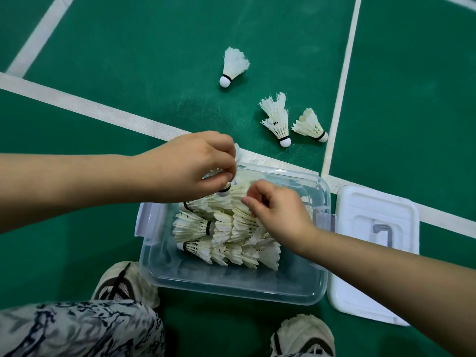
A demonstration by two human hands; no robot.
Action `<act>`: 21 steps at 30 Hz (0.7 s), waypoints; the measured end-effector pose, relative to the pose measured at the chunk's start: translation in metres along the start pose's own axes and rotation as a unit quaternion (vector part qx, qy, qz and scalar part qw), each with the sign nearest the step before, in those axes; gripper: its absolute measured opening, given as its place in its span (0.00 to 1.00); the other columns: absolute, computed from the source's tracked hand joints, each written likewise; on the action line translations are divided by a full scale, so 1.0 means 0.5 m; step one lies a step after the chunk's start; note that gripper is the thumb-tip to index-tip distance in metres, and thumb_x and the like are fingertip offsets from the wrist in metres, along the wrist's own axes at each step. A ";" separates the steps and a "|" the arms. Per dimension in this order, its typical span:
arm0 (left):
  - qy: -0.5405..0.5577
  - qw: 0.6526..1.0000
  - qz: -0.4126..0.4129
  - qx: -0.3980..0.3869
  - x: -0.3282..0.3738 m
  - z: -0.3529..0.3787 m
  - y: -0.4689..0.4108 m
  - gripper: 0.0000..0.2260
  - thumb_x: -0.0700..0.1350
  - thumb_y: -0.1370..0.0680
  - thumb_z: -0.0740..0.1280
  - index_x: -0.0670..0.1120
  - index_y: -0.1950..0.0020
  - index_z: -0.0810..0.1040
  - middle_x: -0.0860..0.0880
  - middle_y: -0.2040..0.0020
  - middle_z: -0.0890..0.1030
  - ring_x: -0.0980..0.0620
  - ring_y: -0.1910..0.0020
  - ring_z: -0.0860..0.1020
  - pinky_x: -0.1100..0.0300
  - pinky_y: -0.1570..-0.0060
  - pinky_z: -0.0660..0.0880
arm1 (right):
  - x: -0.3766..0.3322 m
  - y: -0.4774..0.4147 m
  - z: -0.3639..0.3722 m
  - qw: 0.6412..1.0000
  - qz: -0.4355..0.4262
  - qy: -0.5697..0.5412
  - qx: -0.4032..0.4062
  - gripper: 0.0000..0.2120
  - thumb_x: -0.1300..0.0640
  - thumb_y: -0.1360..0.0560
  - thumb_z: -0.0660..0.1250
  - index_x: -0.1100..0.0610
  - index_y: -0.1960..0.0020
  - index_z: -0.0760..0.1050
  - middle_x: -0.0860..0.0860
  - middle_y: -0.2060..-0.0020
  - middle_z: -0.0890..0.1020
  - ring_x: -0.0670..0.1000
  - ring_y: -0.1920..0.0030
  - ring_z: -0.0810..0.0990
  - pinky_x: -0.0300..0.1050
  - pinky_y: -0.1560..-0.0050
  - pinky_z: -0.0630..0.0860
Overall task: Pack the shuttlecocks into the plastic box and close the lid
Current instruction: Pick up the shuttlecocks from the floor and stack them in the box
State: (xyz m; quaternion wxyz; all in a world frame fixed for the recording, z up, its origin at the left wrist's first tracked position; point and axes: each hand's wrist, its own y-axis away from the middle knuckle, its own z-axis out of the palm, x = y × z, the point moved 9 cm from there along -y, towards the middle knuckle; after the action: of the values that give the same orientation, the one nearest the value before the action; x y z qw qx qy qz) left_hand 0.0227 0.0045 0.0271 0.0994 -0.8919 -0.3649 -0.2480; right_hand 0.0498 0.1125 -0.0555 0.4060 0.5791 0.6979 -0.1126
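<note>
Pinching a shuttlecock (pixel 224 193) over the plastic box (pixel 231 292), the left hand (pixel 195 166) should lay it nested along the packed rows (pixel 219 230); the right hand (pixel 280 210) curls above the pile, grip unclear; loose shuttlecocks (pixel 278 124) wait on the floor (pixel 154 60).

Clear plastic box (pixel 231 284) on green court floor (pixel 144 60), part-filled with pile of white shuttlecocks (pixel 226 235). Left hand (pixel 195 166) pinches held shuttlecock (pixel 223 192) above box. Right hand (pixel 280 212), fingers curled, over pile. White lid (pixel 360 292) lies just right of box. Loose shuttlecocks (pixel 233 67) on floor beyond.
</note>
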 end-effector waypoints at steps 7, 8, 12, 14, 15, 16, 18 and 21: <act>0.010 1.000 0.011 0.008 0.011 -0.004 -0.010 0.14 0.50 0.26 0.57 0.46 0.59 0.80 0.50 0.58 0.77 0.56 0.61 0.71 0.60 0.60 0.68 | -0.007 0.003 -0.002 0.999 -0.029 0.025 0.010 0.05 0.50 0.23 0.62 0.52 0.54 0.72 0.47 0.66 0.77 0.53 0.62 0.75 0.47 0.62 0.71; 0.010 1.000 0.009 0.009 0.011 -0.006 -0.011 0.14 0.50 0.26 0.57 0.46 0.59 0.80 0.50 0.58 0.77 0.56 0.62 0.72 0.59 0.61 0.68 | -0.005 0.006 -0.003 0.999 -0.028 0.026 0.013 0.05 0.50 0.23 0.61 0.52 0.54 0.71 0.47 0.65 0.76 0.53 0.62 0.74 0.47 0.62 0.70; 0.009 1.000 0.005 0.012 0.008 -0.011 -0.009 0.14 0.50 0.27 0.57 0.46 0.61 0.80 0.50 0.59 0.77 0.50 0.64 0.76 0.58 0.63 0.68 | 0.000 0.012 -0.003 0.999 -0.025 0.023 0.016 0.05 0.51 0.23 0.60 0.53 0.53 0.71 0.47 0.65 0.75 0.52 0.62 0.73 0.46 0.62 0.69; 0.015 1.000 0.005 0.012 0.008 -0.009 -0.007 0.14 0.49 0.27 0.57 0.45 0.61 0.80 0.50 0.59 0.77 0.49 0.65 0.76 0.57 0.63 0.69 | 0.004 0.006 0.004 1.000 -0.019 0.020 0.000 0.05 0.52 0.23 0.61 0.53 0.52 0.72 0.47 0.64 0.75 0.52 0.61 0.73 0.45 0.61 0.68; 0.017 1.000 0.006 0.010 0.010 -0.007 -0.007 0.14 0.49 0.27 0.57 0.45 0.61 0.80 0.50 0.59 0.77 0.49 0.65 0.76 0.56 0.63 0.69 | 0.007 0.002 0.008 1.000 -0.015 0.023 -0.009 0.05 0.52 0.23 0.61 0.52 0.52 0.72 0.46 0.64 0.75 0.51 0.61 0.73 0.44 0.61 0.67; 0.019 1.000 0.007 0.008 0.011 -0.005 -0.008 0.14 0.49 0.27 0.57 0.45 0.61 0.80 0.51 0.59 0.77 0.49 0.65 0.76 0.55 0.63 0.70 | 0.008 -0.002 0.011 0.999 -0.011 0.027 -0.017 0.05 0.51 0.23 0.61 0.52 0.52 0.73 0.46 0.64 0.75 0.51 0.60 0.73 0.43 0.61 0.66; 0.021 1.000 0.008 0.008 0.014 -0.004 -0.012 0.14 0.50 0.27 0.57 0.46 0.61 0.80 0.51 0.59 0.77 0.49 0.65 0.76 0.55 0.63 0.72 | 0.008 -0.008 0.016 0.999 -0.009 0.032 -0.028 0.05 0.51 0.24 0.62 0.51 0.52 0.73 0.45 0.64 0.75 0.50 0.60 0.73 0.43 0.61 0.67; 0.022 0.999 0.015 0.018 0.018 -0.008 -0.020 0.14 0.49 0.27 0.57 0.45 0.61 0.80 0.50 0.59 0.77 0.50 0.64 0.76 0.57 0.62 0.70 | 0.010 -0.012 0.021 0.999 -0.005 0.024 -0.037 0.05 0.48 0.25 0.63 0.49 0.54 0.74 0.44 0.65 0.74 0.50 0.60 0.74 0.45 0.59 0.70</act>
State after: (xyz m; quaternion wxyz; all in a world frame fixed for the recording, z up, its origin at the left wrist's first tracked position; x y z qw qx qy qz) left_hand 0.0197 0.0157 0.0353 0.1266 -0.8897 -0.3536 -0.2594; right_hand 0.0490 0.1077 -0.0680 0.4098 0.5631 0.7138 -0.0746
